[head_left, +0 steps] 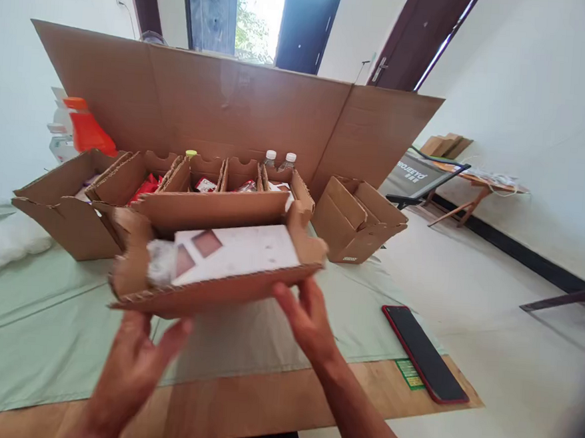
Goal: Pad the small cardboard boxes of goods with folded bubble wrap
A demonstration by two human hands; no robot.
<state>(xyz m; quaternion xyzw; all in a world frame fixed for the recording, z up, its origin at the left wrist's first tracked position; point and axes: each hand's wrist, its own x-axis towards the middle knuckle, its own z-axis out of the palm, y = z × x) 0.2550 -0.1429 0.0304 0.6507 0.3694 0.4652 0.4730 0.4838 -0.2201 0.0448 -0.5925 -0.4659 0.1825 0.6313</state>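
An open-top cardboard box (216, 300) is held up over the table, its opening tilted toward me. Inside it lie a white carton (250, 249) with brownish window-like patches and, at its left end, a crumpled clear plastic item (162, 262). My left hand (135, 361) supports the box's lower left, thumb spread and fingertips hidden beneath it. At the lower right, my right hand (310, 323) grips the same box, its fingers partly out of sight behind it. Both hands and the box are slightly blurred.
Behind the held box stands a row of cardboard bins (66, 230) with packets and bottles. Another cardboard box (352, 223) is at the right, before a tall cardboard panel (245, 109). A phone (426, 355) lies near the table's right edge, and white fluffy material (10, 246) lies left.
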